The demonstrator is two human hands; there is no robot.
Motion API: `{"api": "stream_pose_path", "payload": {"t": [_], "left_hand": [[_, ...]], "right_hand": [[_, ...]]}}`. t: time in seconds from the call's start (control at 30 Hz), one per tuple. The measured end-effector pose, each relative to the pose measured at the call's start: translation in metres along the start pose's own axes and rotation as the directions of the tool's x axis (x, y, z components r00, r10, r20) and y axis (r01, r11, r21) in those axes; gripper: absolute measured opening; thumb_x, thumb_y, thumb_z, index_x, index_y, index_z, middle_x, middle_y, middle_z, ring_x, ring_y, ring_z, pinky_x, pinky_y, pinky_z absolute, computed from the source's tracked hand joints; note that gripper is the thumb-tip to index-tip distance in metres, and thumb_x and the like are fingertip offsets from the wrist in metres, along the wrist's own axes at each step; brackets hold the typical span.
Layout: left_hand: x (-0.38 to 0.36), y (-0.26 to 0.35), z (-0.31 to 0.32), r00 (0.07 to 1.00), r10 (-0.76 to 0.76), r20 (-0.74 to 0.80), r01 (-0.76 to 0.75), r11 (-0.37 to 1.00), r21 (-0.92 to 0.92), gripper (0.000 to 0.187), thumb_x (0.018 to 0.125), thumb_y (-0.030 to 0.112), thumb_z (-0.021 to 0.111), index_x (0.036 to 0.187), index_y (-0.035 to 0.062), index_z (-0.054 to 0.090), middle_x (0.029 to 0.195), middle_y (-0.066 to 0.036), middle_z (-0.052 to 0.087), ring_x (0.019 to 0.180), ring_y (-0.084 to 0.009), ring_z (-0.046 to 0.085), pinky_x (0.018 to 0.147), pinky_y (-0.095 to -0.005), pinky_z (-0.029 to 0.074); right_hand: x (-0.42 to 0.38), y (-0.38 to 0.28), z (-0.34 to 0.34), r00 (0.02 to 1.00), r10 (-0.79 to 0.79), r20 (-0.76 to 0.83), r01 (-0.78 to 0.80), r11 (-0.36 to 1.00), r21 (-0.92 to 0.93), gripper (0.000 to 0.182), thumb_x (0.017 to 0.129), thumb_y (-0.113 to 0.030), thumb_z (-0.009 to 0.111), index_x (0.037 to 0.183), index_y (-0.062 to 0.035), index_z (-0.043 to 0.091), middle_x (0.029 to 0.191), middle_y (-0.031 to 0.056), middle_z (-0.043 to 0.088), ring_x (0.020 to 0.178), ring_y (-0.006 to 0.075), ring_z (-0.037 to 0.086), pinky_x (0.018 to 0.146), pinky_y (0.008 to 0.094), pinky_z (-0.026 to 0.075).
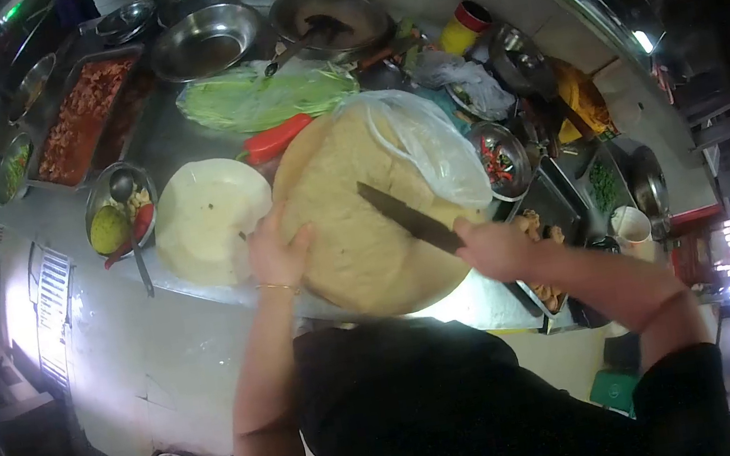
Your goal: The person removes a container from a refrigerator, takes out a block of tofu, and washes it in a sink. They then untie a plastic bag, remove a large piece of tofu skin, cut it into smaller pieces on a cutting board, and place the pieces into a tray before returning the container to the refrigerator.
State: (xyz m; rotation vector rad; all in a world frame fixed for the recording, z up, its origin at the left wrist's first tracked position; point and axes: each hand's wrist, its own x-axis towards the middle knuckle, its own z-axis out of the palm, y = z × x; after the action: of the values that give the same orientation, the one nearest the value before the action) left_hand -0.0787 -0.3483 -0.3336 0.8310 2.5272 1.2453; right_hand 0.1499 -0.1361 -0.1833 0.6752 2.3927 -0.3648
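My right hand [492, 247] is closed round the handle of a wide-bladed knife [406, 217], whose dark blade lies over a large round tan board [360, 257]. At the board's left edge is my left hand [279, 252], fingers partly spread, with a small dark tip showing beside it. A white plate [212, 218] lies just left of that hand. A clear plastic bag [438, 146] covers the board's upper right part. Near the board's upper left edge rests a red pepper [276, 137], below a heap of pale green leaves [265, 97].
A metal bowl [124, 245] with a ladle and vegetables stands left of the plate. Behind are a tray of red food [84, 119] and steel bowls [205, 42]. At right are a bowl of chopped peppers [501, 160] and a dark tray [556, 209].
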Motion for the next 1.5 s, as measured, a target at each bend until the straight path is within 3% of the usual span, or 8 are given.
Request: {"api": "stream_pose_path", "payload": {"t": [0.47,0.57,0.67,0.87,1.07,1.23,1.43,1.5], "left_hand": [[-0.036,-0.017,-0.014,0.994,0.024,-0.105,-0.051,0.962,-0.269,0.058,0.08,0.023,0.073,0.13,0.0036,0.052,0.12,-0.019,0.061,0.11,-0.0307,0.059,0.092,-0.0403,0.047],[-0.067,-0.028,0.019,0.827,-0.468,-0.311,0.049,0.611,-0.79,0.064,0.083,0.02,0.073,0.138,0.0041,0.043,0.131,-0.012,0.054,0.119,-0.0265,0.052,0.095,-0.0403,0.045],[-0.084,0.024,-0.002,0.637,-0.662,0.395,0.443,-0.106,-0.89,0.072,0.083,0.013,0.073,0.142,0.0041,0.034,0.136,-0.01,0.048,0.124,-0.0256,0.045,0.099,-0.0398,0.044],[-0.074,0.047,0.021,0.891,-0.4,-0.214,0.014,0.495,-0.869,0.062,0.083,0.002,0.068,0.138,0.0056,0.04,0.13,-0.013,0.051,0.116,-0.0261,0.052,0.097,-0.0408,0.046],[-0.039,0.008,-0.084,0.973,-0.203,0.112,0.135,0.105,-0.985,0.066,0.085,0.033,0.057,0.14,0.0026,0.037,0.132,-0.015,0.05,0.119,-0.0345,0.052,0.095,-0.0501,0.048],[0.026,-0.057,-0.095,0.843,-0.537,0.039,0.037,-0.015,-0.999,0.046,0.095,0.026,0.046,0.135,0.0032,0.045,0.134,-0.017,0.052,0.123,-0.0303,0.051,0.102,-0.0493,0.045],[0.016,-0.073,-0.052,0.892,-0.243,0.38,0.36,-0.126,-0.925,0.051,0.093,0.035,0.054,0.134,0.0067,0.048,0.137,-0.012,0.05,0.128,-0.026,0.045,0.108,-0.0446,0.035],[0.01,-0.042,-0.037,0.852,-0.058,0.52,0.518,-0.045,-0.854,0.055,0.09,0.04,0.057,0.135,0.0092,0.05,0.14,-0.011,0.048,0.133,-0.024,0.04,0.111,-0.0424,0.03]], "right_hand": [[-0.06,0.085,0.09,0.978,0.017,-0.209,0.004,0.995,0.098,0.034,0.089,-0.03,0.059,0.112,-0.0063,0.052,0.081,0.0192,0.066,0.077,0.0403,0.065,0.069,0.0486,0.052],[-0.128,0.113,0.106,0.949,0.036,-0.313,0.044,0.969,0.244,0.039,0.085,-0.022,0.063,0.12,-0.008,0.052,0.08,0.0178,0.066,0.073,0.0393,0.065,0.069,0.0459,0.053],[-0.164,0.098,0.105,0.897,0.07,-0.437,0.083,0.944,0.32,0.046,0.081,-0.015,0.063,0.125,-0.01,0.052,0.086,0.0176,0.066,0.075,0.0377,0.065,0.068,0.0436,0.054],[-0.126,0.086,0.148,0.892,-0.158,-0.423,0.192,0.981,0.039,0.06,0.076,-0.009,0.062,0.133,-0.0239,0.051,0.091,0.0102,0.057,0.071,0.0282,0.062,0.063,0.0403,0.054],[-0.046,0.071,0.154,0.787,-0.169,-0.593,0.194,0.981,-0.023,0.049,0.073,-0.013,0.07,0.12,-0.0205,0.062,0.097,0.0082,0.06,0.08,0.0271,0.062,0.061,0.0375,0.052],[-0.023,0.051,0.105,0.581,-0.123,-0.805,0.266,0.963,0.045,0.04,0.072,-0.018,0.072,0.112,-0.0152,0.066,0.102,0.007,0.061,0.09,0.0264,0.059,0.075,0.0391,0.05],[0.064,0.043,0.049,0.348,-0.169,-0.922,0.362,0.932,-0.035,0.023,0.072,-0.016,0.065,0.095,-0.0103,0.066,0.096,0.0125,0.065,0.091,0.0319,0.061,0.08,0.0436,0.05],[0.13,0.029,0.048,0.303,0.153,-0.94,0.278,0.93,0.241,0.018,0.07,-0.017,0.063,0.085,-0.0082,0.063,0.091,0.0146,0.064,0.087,0.0348,0.062,0.077,0.0467,0.05]]}}
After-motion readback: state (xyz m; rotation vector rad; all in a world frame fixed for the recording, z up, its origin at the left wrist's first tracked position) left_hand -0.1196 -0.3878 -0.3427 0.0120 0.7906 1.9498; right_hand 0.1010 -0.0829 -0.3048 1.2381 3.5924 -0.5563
